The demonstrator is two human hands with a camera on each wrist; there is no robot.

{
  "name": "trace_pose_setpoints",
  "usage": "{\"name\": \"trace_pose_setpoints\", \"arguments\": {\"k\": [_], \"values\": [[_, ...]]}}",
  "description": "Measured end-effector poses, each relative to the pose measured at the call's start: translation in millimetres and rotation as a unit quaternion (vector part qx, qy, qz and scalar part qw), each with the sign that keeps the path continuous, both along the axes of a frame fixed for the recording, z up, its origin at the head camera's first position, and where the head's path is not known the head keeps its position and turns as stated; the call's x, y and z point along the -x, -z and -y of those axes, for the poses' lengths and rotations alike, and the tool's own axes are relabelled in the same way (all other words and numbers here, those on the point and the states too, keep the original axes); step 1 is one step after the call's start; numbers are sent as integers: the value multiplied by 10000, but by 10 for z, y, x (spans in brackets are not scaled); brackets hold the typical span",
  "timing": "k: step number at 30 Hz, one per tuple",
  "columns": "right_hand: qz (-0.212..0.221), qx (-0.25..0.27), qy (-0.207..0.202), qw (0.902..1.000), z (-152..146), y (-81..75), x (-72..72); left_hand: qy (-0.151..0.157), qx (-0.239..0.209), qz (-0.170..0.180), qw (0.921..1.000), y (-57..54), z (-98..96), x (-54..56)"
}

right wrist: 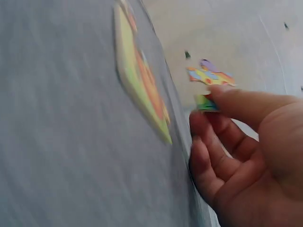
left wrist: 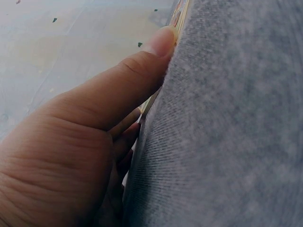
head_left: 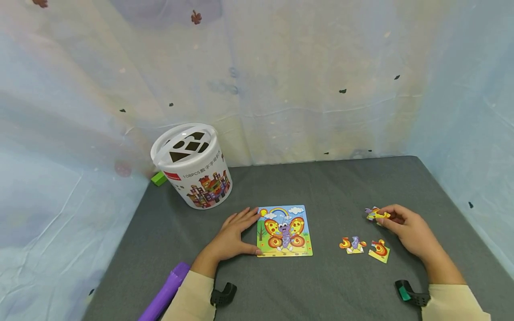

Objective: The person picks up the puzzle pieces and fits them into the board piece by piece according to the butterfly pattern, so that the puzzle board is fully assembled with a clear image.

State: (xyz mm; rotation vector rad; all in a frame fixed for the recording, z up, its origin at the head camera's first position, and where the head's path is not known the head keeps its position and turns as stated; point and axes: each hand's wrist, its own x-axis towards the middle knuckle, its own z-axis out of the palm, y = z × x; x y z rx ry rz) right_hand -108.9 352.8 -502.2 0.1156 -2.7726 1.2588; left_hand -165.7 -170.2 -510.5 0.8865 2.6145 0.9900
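Observation:
A square butterfly puzzle board (head_left: 284,230) lies flat on the grey table. My left hand (head_left: 230,240) rests at its left side, fingers extended towards the upper left corner and thumb (left wrist: 161,42) touching the lower left corner. To the right, my right hand (head_left: 413,232) pinches a yellow and purple puzzle piece (head_left: 373,214) between thumb and fingers. In the right wrist view a green-blue bit (right wrist: 206,103) also shows in the pinch; whether it is a separate piece I cannot tell. Nearer me lie two loose pieces: a purple-and-orange one (head_left: 355,245) and an orange-swirl corner piece (head_left: 379,251).
A white tub (head_left: 192,167) with shape cut-outs in its lid stands at the back left of the grey table (head_left: 305,187). Beside it sits a green block (head_left: 159,179). A purple tube (head_left: 166,292) lies by my left forearm. Patterned cloth hangs behind and along both sides.

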Motion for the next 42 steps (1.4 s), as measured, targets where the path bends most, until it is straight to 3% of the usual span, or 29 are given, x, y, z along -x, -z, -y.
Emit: {"name": "trace_pose_setpoints", "arguments": {"k": [3,10,18,21,27,33,42], "values": [[-103,495,12,9987,129,-11,3,17,-5,-1,10000,9,-2,6],[-146,1231,-449,9913,514,-48,14,2,28,-1,10000,4,-8,10],[291,1762,-858,9802,994,-86,-15,-39,70,21,10000,-20,0,6],[386,1960,-967,9751,1156,-67,-24,-33,70,35,10000,-18,5,3],[168,2525,-1164,9604,1446,49,-40,-35,96,50,9999,14,6,18],[289,2472,-893,9644,1651,63,-22,-41,149,72,9999,37,-6,45],[364,2319,-727,9693,1867,71,158,-44,41,67,10000,13,-7,30]]}}
